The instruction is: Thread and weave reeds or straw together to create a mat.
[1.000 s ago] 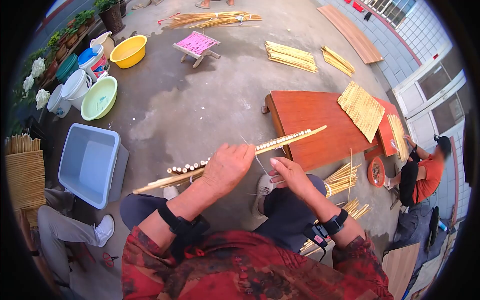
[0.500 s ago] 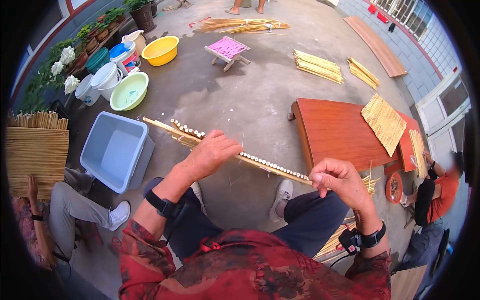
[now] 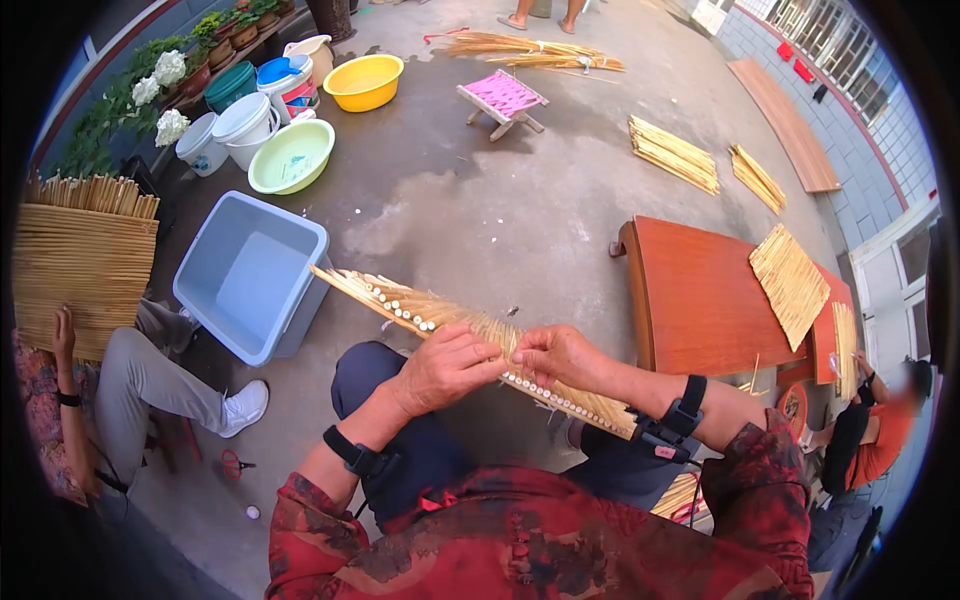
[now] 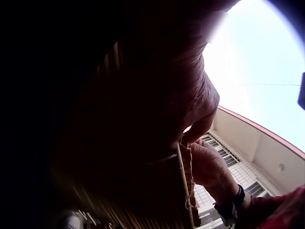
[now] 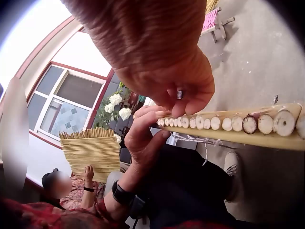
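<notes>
So, around the stalk mat (image 3: pixel 490 328): left hand (image 3: pixel 448 368) on the middle of its edge, right hand (image 3: pixel 562 358) just right of that. Tub (image 3: pixel 240 258) sits off its left end, buckets (image 3: pixel 245 130) and two basins (image 3: pixel 362 82) farther ahead of that end. Stool (image 3: pixel 505 95) is well ahead of it. Low table (image 3: pixel 690 300) is to its right, another mat (image 3: pixel 790 285) on top.

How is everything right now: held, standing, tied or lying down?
Stalk mat: held, slanting
Left hand: gripping the mat's edge
Right hand: fingers curled by the mat; hold unclear
Blue tub: upright, open on top
Yellow basin: upright, open
Pink stool: unfolded, standing
Red table: standing, another mat on top
Far stalk bundle: tied, lying down
Red scissors: lying down; blades unclear
</notes>
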The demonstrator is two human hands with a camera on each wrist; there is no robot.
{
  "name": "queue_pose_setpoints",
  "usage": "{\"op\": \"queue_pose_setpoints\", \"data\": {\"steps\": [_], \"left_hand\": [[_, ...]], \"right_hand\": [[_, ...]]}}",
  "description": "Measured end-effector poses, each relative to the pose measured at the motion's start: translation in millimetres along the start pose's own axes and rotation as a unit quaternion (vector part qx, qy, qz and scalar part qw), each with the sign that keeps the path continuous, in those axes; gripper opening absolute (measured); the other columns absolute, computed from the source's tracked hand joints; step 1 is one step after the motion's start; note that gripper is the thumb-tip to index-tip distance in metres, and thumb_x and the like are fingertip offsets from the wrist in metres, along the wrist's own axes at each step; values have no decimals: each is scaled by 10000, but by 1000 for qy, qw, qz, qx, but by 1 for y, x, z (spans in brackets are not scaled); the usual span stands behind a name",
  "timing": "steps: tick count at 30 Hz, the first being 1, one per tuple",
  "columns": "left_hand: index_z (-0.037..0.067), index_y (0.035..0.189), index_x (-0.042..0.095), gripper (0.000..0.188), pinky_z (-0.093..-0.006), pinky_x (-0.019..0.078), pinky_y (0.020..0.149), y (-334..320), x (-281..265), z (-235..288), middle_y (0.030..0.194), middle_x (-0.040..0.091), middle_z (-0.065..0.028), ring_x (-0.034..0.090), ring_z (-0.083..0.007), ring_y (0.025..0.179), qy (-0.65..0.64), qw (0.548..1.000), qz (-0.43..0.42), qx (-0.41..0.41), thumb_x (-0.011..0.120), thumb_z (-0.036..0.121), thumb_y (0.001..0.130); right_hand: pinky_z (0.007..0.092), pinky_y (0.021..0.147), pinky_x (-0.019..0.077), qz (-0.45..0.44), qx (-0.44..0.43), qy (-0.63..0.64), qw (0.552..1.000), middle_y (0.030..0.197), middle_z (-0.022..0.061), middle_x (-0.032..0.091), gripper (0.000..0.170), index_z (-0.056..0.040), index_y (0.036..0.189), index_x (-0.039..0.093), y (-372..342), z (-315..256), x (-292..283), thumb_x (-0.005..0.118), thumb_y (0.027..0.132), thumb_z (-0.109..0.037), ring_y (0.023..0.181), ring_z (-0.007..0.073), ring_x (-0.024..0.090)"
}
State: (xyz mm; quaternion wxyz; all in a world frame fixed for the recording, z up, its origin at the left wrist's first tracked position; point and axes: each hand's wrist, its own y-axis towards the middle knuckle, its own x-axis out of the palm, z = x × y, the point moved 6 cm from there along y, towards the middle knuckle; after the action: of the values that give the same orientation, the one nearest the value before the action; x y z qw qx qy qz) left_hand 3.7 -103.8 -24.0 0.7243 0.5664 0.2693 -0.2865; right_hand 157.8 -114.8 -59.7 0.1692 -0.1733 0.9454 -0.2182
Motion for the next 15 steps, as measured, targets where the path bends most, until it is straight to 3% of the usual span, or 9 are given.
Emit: {"op": "queue_pose_setpoints", "data": {"steps": [5, 9, 13, 15], "left_hand": [[114, 966, 641, 265, -324, 443, 796, 1, -2, -3, 957, 618, -20, 590, -174, 820, -6, 1000, 12, -5, 655, 113, 701], [122, 962, 640, 257, -308, 440, 771, -2, -3, 0, 946, 615, -14, 595, -168, 810, -28, 999, -8, -17, 648, 105, 705], [103, 939, 628, 266, -289, 435, 725, 0, -8, 0, 890, 588, -15, 579, -163, 783, -39, 999, 9, -18, 608, 108, 674], [102, 916, 630, 245, -291, 437, 729, 2, -8, 0, 878, 591, -13, 579, -165, 773, -50, 998, 8, -31, 609, 107, 672]], "right_hand": [[238, 528, 485, -6, 44, 33, 998, 658, 18, 578, 214, -14, 831, 617, -1, 1, 1, 542, 927, -189, 582, 79, 552], [239, 508, 462, 8, 13, 8, 1000, 642, 18, 564, 186, -19, 824, 610, -5, -5, 9, 557, 906, -177, 572, 78, 545], [249, 518, 448, -21, 58, 86, 994, 639, 22, 559, 169, -16, 810, 609, -3, -3, 13, 563, 886, -159, 576, 76, 531], [203, 479, 384, 13, -23, 57, 998, 607, -26, 512, 168, -46, 797, 585, -3, -10, 14, 558, 918, -159, 529, 42, 467]]}}
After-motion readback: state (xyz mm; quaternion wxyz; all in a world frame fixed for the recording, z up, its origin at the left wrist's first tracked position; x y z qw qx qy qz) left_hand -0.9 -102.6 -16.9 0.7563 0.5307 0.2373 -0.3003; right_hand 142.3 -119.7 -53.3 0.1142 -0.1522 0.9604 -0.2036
